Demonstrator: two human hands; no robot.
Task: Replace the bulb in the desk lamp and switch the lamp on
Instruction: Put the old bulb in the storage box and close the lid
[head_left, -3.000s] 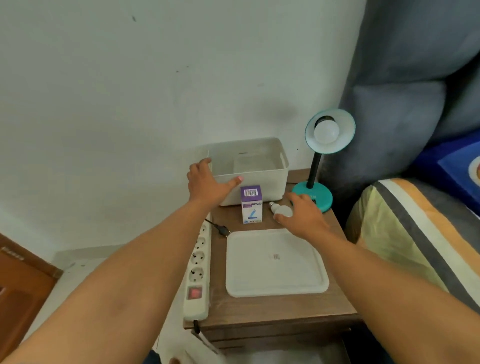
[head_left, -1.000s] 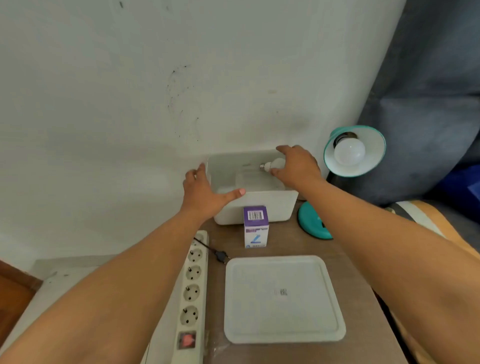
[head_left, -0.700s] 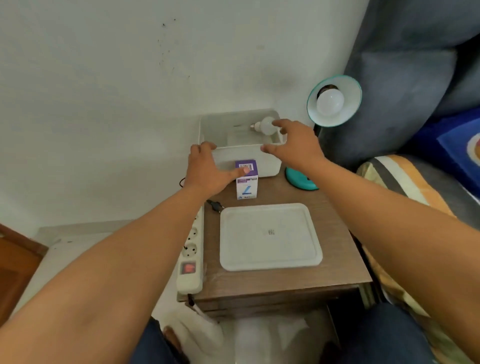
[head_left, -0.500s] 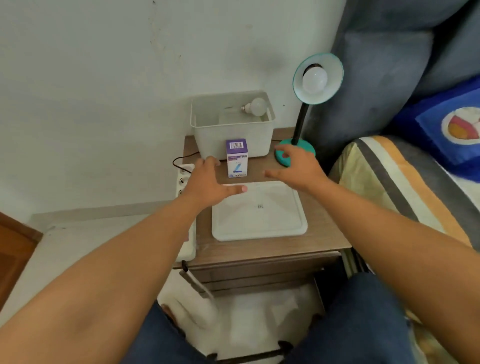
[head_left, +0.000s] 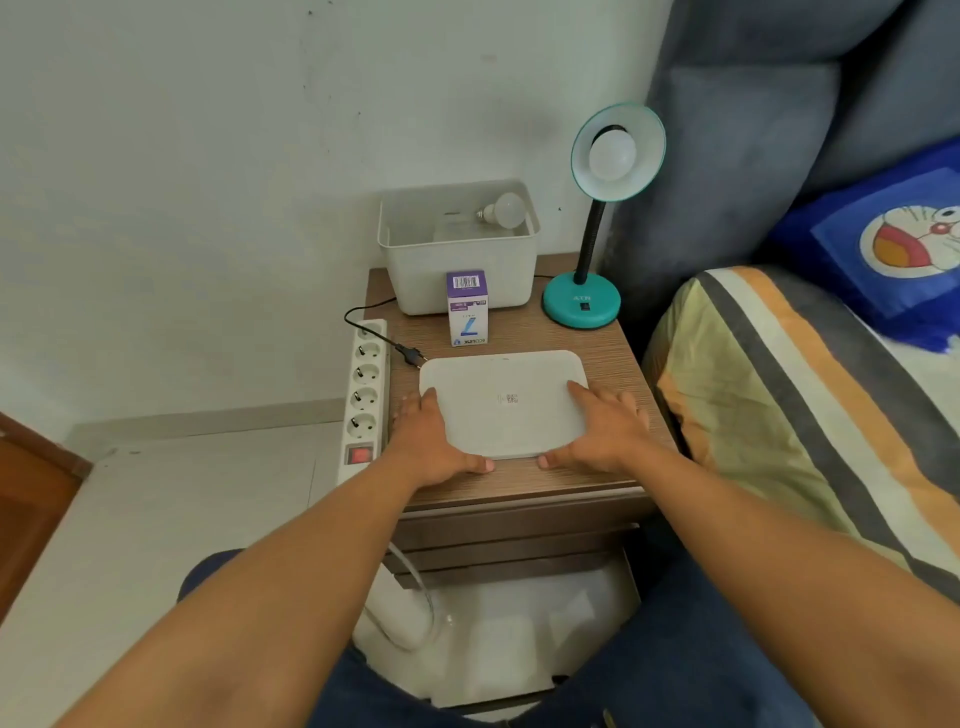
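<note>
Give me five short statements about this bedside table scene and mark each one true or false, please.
1. A loose white bulb lies inside the open white plastic bin. True.
2. The teal desk lamp has an empty socket. False: a white bulb sits in its shade.
3. Both hands, left hand and right hand, rest on the flat white plastic lid. True.
4. The black plug is pushed into the white power strip. False: it lies loose on the wooden table.
5. The small purple and white carton lies flat on the lid. False: it stands upright in front of the bin.
</note>
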